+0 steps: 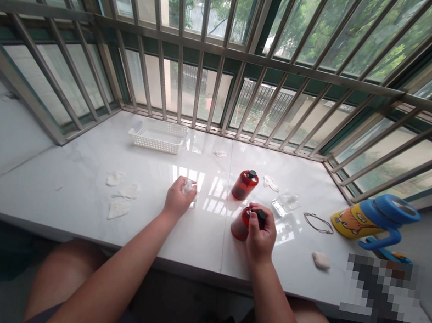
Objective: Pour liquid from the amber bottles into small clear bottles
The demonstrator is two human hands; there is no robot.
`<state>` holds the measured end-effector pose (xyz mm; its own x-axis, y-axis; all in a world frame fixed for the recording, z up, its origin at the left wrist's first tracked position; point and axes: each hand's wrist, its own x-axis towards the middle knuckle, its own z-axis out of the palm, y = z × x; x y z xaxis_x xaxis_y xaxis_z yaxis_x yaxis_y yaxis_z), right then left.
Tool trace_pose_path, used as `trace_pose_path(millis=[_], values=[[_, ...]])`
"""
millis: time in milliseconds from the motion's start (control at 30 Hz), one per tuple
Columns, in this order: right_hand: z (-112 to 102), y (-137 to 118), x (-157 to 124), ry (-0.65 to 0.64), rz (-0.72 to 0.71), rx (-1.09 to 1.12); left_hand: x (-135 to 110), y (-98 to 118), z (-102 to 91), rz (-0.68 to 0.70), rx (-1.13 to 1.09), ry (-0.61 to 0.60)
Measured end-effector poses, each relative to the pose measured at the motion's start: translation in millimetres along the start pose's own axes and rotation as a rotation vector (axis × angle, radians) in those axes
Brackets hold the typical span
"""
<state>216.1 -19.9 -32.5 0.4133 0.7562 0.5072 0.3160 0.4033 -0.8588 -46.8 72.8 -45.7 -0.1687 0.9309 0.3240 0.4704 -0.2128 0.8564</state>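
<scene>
My left hand [178, 198] is closed around a small clear object [189, 184], possibly plastic, over the white tabletop. Most of that object is hidden by my fingers, so its kind does not show. To the right, my right hand [264, 234] grips a translucent red bottle [238, 227] at its black top, with the fingers wrapped round the neck. The bottle appears to stand upright on the surface. Just behind it stands another red bottle [244, 185] with a black cap, touched by neither hand.
A white perforated basket [156, 141] sits at the back left. Crumpled white tissues [119, 209] lie left of my hands. On the right are clear plastic packaging [286, 203], a thin cord loop [317, 223], a pale eraser-like block [321, 260] and a blue-and-yellow flask [373, 217]. Window bars border the back.
</scene>
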Motion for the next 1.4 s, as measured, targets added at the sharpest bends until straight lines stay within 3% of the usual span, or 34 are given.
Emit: trace_pose_path(millis=[1400], values=[[0.5,1.1,-0.3,0.014,-0.001,-0.009,-0.3,-0.2,-0.6,-0.009,0.0,-0.007]])
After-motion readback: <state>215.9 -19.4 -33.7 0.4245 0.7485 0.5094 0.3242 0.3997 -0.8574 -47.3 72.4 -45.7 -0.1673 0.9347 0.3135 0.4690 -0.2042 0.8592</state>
